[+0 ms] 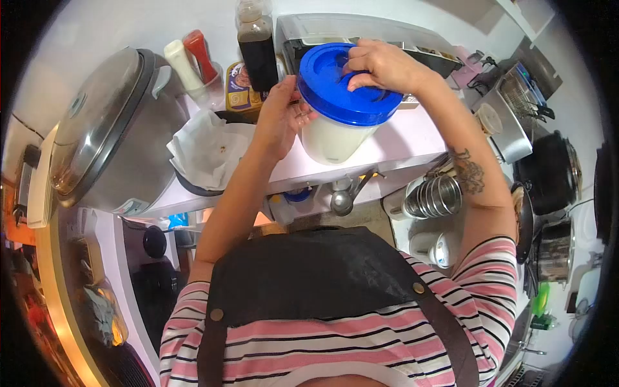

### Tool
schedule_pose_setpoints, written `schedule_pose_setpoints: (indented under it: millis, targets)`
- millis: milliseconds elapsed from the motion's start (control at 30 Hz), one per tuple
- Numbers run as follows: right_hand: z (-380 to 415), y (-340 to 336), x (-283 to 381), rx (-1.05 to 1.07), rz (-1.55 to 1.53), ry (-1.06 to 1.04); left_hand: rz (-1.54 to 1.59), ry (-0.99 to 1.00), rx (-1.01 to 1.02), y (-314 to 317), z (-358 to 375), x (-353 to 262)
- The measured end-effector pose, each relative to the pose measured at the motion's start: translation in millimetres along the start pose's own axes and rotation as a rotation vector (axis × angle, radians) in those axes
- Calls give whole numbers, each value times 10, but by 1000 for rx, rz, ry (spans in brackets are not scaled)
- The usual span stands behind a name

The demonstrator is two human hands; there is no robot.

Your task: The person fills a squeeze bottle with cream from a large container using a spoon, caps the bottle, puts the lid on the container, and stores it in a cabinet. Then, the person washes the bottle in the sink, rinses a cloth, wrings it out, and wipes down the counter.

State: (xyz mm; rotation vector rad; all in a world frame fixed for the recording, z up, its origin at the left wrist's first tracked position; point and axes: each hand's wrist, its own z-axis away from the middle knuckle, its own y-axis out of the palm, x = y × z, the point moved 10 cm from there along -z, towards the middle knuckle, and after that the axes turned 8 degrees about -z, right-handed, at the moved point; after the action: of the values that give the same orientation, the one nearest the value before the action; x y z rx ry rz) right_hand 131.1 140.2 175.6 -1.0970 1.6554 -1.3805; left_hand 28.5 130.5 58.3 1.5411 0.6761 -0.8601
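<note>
A translucent white tub with a pale content stands on the shelf. Its round blue lid sits on top, facing me at a tilt. My right hand is closed on the lid's recessed grip, fingers curled into the hollow. At the left side, my left hand holds the tub just under the lid's rim, thumb up along the edge and fingers bent against the wall. Left of that hand lies a dark pan lined with crumpled white paper.
A large lidded steel cooker stands at left. Behind are a dark sauce bottle, red and white squeeze bottles, and a clear-covered container. Stacked metal cups and hanging pots are at right.
</note>
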Motion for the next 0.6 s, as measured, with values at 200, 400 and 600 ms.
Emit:
schedule_pose_setpoints:
  millis: [200, 400, 600]
  targets:
    - [73, 8, 22, -136, -7, -27, 21, -106, -53, 43, 13, 0]
    - [-15, 20, 168, -153, 45, 6, -7, -141, -111, -166, -42, 19]
    - [-184, 118, 362, -132, -11, 113, -102, -172, -104, -393, -48, -48]
